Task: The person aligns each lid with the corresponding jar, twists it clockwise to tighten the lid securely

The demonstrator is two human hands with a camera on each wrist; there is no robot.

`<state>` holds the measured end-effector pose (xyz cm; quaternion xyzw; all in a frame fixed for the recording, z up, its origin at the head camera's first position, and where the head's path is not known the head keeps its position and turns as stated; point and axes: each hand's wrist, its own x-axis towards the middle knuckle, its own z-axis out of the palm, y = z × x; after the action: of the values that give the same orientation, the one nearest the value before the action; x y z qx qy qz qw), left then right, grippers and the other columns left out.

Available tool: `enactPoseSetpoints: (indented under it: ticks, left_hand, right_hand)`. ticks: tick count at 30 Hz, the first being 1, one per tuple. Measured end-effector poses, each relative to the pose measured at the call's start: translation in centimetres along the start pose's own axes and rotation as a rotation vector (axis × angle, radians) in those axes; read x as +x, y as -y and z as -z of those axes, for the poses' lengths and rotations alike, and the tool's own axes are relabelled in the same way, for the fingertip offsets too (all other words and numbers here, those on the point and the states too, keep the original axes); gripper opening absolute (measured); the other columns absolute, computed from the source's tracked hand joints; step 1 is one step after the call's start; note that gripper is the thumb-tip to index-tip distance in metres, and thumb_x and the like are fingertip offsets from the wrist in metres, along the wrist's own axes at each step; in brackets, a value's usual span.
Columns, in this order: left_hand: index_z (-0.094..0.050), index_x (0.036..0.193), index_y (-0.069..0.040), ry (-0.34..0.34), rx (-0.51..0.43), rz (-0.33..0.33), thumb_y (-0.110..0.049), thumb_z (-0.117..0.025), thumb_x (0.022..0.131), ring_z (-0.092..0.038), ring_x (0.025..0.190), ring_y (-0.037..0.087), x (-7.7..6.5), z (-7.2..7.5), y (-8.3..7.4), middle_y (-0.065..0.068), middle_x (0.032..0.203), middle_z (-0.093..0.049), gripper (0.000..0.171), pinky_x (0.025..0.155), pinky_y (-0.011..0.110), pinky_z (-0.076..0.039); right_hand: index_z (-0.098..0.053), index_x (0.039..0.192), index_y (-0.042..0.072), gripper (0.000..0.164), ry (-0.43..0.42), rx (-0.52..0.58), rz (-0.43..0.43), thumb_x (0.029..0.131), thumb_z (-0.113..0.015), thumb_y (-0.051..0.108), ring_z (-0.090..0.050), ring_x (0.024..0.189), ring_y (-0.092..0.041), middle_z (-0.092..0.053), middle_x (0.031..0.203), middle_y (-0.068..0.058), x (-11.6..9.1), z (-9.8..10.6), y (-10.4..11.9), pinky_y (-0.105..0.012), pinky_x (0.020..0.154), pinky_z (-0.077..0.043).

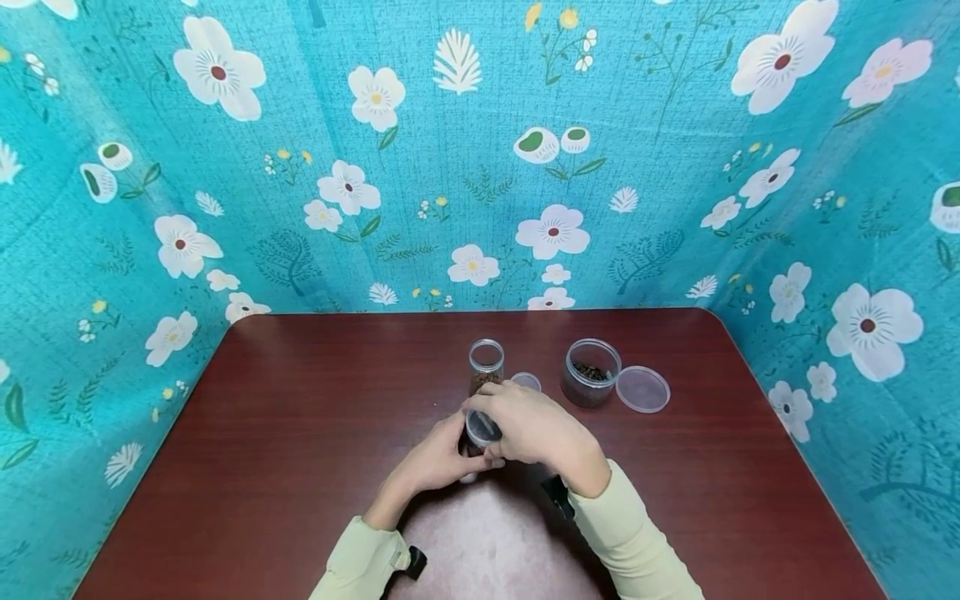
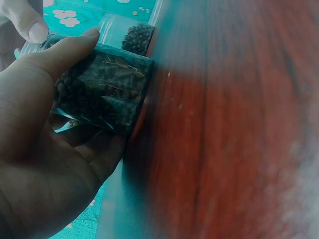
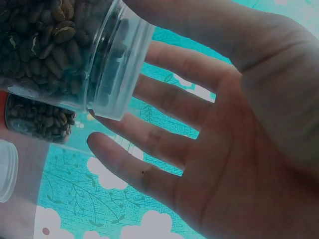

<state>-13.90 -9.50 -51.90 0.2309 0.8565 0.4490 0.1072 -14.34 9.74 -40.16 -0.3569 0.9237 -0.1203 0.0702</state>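
Note:
A clear jar of coffee beans (image 2: 99, 87) stands on the table near its middle. My left hand (image 1: 435, 457) grips its side, with the thumb across the near face and the fingers round the far side. A translucent lid (image 3: 122, 64) covers the jar's mouth. Over the top, my right hand (image 1: 536, 425) holds the lid's rim between thumb and fingers, its other fingers stretched out. Just behind stands a slim lidless jar (image 1: 487, 358), partly filled with beans and half hidden by the right hand.
A wide lidless jar (image 1: 590, 392) with some beans stands to the right. Beside it lies a large clear lid (image 1: 642, 389). A smaller lid (image 1: 527, 381) lies by the slim jar. Flowered blue cloth (image 1: 480, 167) hangs behind the dark red table (image 1: 315, 392).

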Motion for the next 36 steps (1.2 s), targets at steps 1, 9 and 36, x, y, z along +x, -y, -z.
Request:
enactPoseSetpoints:
  ticks: [1,9,36]
  left_hand:
    - [-0.046,0.153,-0.023,-0.001,-0.004,-0.002,-0.044,-0.085,0.088,-0.063,0.108,0.006,0.0,0.0,0.0,-0.007,0.130,-0.067,0.079,0.095,0.025,-0.051]
    - [-0.045,0.152,-0.028,-0.006,-0.009,-0.011,-0.043,-0.085,0.088,-0.064,0.109,0.006,0.1,0.2,-0.1,-0.009,0.130,-0.067,0.077,0.097,0.026,-0.051]
    - [-0.056,0.139,-0.017,-0.070,0.000,-0.013,-0.031,-0.089,0.084,-0.068,0.096,0.006,0.0,-0.3,-1.0,-0.004,0.116,-0.073,0.066,0.087,0.026,-0.057]
  right_hand:
    - [-0.072,0.128,0.017,0.055,-0.002,-0.001,-0.002,0.078,-0.093,0.022,-0.065,0.114,-0.027,-0.069,0.124,-0.003,0.0,0.0,0.0,-0.043,0.096,-0.057]
    - [-0.070,0.128,0.018,0.055,0.004,0.006,-0.032,0.079,-0.093,0.025,-0.064,0.111,-0.025,-0.068,0.123,-0.003,0.2,0.0,-0.2,-0.042,0.091,-0.057]
    - [-0.071,0.094,0.011,0.051,-0.201,-0.201,-0.118,0.076,-0.090,0.054,-0.063,0.070,-0.023,-0.069,0.080,-0.004,0.4,-1.7,0.8,-0.038,0.061,-0.054]
